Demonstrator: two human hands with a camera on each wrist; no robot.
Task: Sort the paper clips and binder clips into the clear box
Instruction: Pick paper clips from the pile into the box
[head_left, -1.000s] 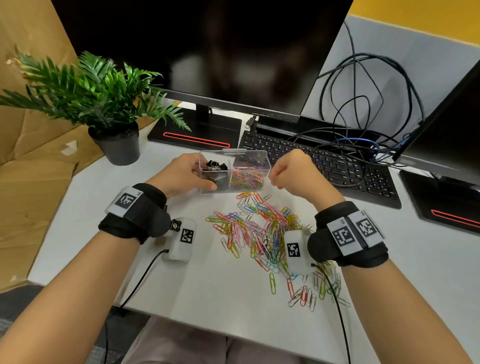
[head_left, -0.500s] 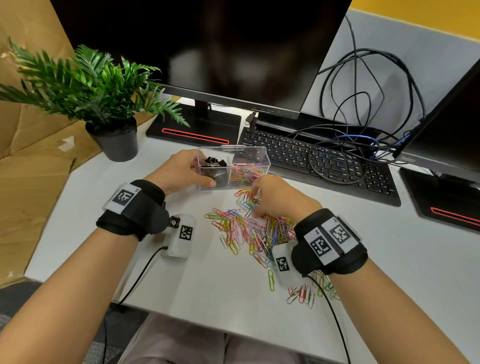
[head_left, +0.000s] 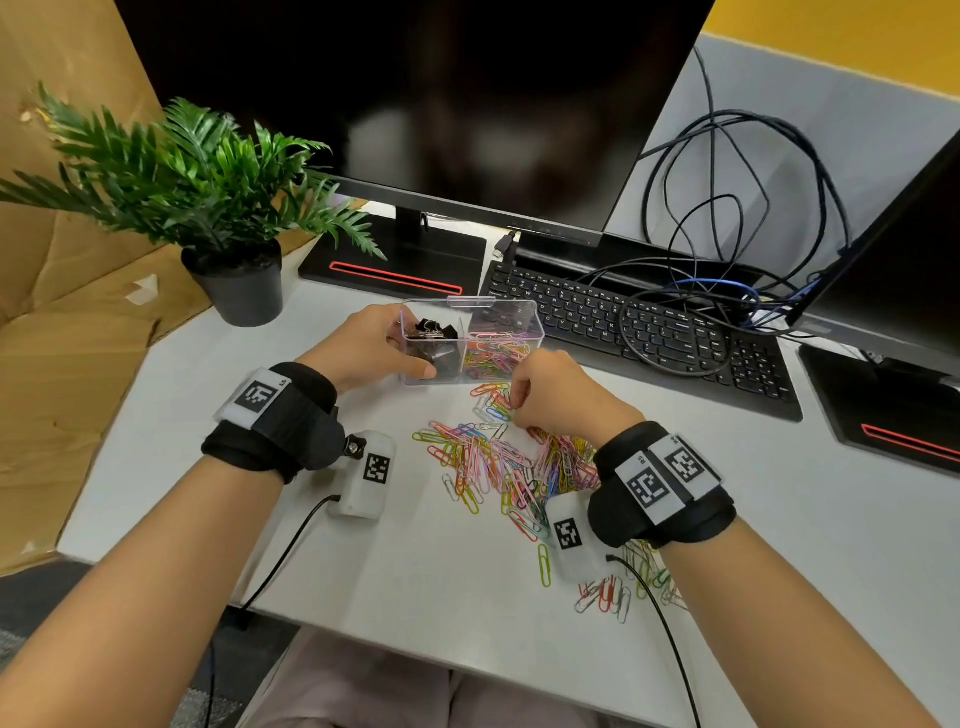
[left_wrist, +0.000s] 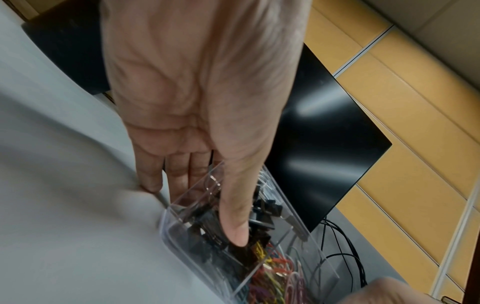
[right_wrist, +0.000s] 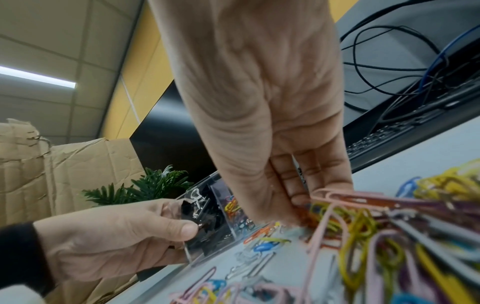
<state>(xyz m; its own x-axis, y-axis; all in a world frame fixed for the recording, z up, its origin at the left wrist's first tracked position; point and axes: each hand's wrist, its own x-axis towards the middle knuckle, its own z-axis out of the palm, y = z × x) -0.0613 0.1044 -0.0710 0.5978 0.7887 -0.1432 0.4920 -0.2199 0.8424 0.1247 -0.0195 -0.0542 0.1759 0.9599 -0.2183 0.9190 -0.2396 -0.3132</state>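
A clear two-compartment box stands on the white desk. Black binder clips fill its left compartment and coloured paper clips its right. My left hand grips the box's left end, thumb pressed on the front wall over the binder clips. A loose pile of coloured paper clips lies in front of the box. My right hand is down at the pile's far edge. Its fingertips pinch a few paper clips there.
A potted plant stands at the back left beside a monitor stand. Right behind the box is a keyboard with loose cables on it. A second monitor base sits at the right. Cardboard lines the left side.
My right hand came down from beside the box's right end onto the far edge of the pile, and its fingers closed on clips. The left hand kept its hold on the box.
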